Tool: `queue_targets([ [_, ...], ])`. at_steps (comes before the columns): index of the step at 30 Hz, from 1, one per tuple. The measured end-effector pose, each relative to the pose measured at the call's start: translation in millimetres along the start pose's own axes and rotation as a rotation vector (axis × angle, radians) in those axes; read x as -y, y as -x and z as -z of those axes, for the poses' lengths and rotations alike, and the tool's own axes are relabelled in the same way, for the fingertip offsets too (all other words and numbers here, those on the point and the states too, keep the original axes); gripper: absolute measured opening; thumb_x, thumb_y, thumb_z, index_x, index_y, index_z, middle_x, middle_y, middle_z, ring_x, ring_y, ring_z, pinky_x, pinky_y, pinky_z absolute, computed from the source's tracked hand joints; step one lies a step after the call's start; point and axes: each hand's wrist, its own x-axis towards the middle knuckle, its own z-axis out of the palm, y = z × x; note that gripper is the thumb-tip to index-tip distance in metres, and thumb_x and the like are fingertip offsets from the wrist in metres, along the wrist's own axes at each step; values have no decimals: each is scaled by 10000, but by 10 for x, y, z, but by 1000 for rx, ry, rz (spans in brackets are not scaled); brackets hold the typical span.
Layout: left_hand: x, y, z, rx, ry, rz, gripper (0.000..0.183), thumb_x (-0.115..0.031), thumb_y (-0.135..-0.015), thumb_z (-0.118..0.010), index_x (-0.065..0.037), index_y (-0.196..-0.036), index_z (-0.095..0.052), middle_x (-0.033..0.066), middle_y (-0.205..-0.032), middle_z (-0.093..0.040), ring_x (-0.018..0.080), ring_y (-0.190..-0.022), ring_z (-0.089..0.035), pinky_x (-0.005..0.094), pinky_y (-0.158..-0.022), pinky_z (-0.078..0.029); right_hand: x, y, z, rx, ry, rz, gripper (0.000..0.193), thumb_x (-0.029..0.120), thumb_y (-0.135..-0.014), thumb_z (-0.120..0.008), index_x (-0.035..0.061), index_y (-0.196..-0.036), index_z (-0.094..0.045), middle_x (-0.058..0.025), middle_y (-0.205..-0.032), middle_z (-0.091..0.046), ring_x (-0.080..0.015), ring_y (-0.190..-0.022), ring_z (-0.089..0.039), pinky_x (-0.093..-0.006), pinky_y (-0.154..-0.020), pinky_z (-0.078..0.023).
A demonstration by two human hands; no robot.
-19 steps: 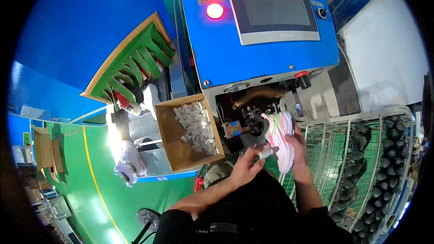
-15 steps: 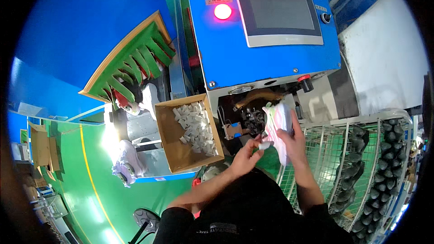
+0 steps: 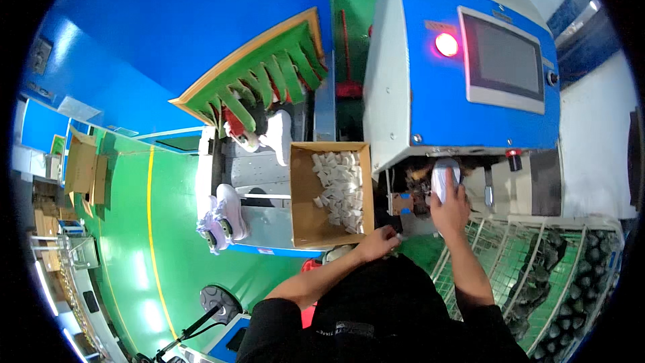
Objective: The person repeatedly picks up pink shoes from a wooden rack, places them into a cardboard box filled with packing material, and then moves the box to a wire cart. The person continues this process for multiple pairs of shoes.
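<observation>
My right hand [image 3: 451, 212] grips a sneaker [image 3: 440, 185], its pale sole facing up and its front under the blue machine [image 3: 470, 128]. The fingers lie along the sole, and the upper is mostly hidden. Close to my body, apart from the shoe, my left hand [image 3: 377, 243] is closed in a pinch. A small white piece [image 3: 400, 236] shows faintly at its fingertips. To the left of that hand, a cardboard box [image 3: 306, 218] holds many similar white pieces [image 3: 339, 185].
Pale sneakers [image 3: 230, 212] sit on the metal conveyor [image 3: 265, 220] at left, others beside the green strip curtain [image 3: 252, 87]. A wire rack [image 3: 510, 255] with dark shoe-shaped pieces stands at right. The machine carries a screen [image 3: 504, 60] and a lit red lamp [image 3: 446, 44].
My view has swung left. The sneaker has gone from beside the machine's opening to under it, sole now up. My left hand has drawn away from the shoe toward my body.
</observation>
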Motion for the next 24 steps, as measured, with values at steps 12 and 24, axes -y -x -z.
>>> queue_targets([
  [12, -66, 490, 724, -316, -177, 181, 540, -469, -956, -571, 25, -1163, -641, 239, -978, -716, 363, -951, -706, 452, -869, -532, -110, 277, -234, -351, -42, 168, 793, 283, -847, -709, 143, -1550, -371, -317, -1315, -527, -512, -1126, -565, -538, -940, -480],
  [24, -333, 80, -363, 612, 711, 424, 576, -556, -1034, -411, -108, -1377, -524, 72, -1298, -646, 188, -1200, -600, 389, -1018, -478, -402, 1894, 447, 118, -289, 230, 825, 454, -911, -688, 139, -1573, -310, -252, -1171, -624, -335, -1051, -662, -410, -877, -536],
])
